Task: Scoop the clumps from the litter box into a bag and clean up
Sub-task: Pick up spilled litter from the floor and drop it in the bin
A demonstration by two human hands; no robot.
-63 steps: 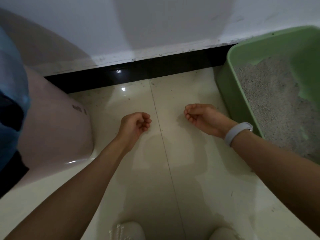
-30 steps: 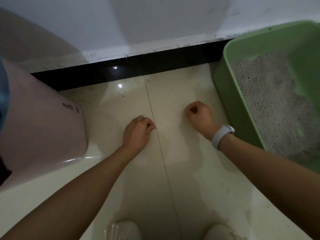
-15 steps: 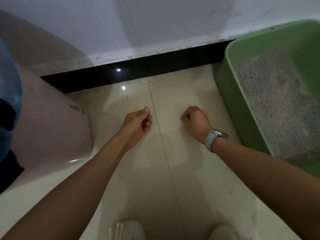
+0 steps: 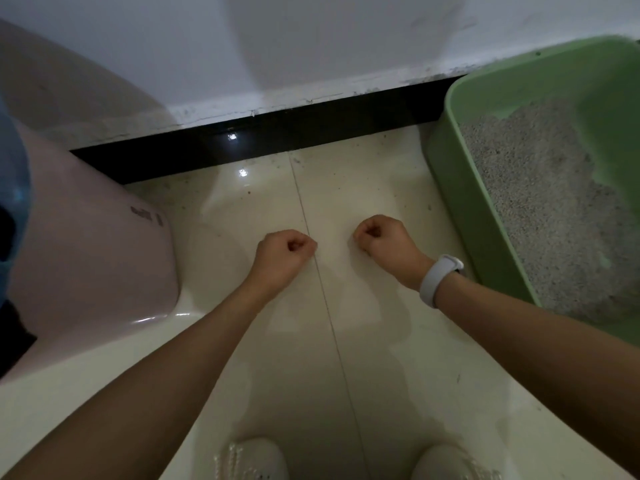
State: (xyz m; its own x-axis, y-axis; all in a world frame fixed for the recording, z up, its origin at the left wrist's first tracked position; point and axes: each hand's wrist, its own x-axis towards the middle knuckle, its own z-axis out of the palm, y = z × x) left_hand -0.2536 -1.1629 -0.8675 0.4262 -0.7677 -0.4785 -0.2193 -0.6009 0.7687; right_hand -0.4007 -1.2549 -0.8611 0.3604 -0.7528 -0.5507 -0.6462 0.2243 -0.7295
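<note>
From my feed, both fists hang over the floor tile seam (image 4: 311,237): left hand (image 4: 282,252) just left of it, right hand (image 4: 384,242) (white wristband) right of it, both curled tight, seemingly empty. The green litter box (image 4: 460,188) sits further right, grey litter (image 4: 540,202) inside.

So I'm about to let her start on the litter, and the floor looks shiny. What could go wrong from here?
1. Both hands, left and right, are empty fists with no scoop or bag in view; bare-handed scooping is unhygienic.
2. Stray grains dot the glossy floor beside the litter box; her shoes might slip or track them.
</note>
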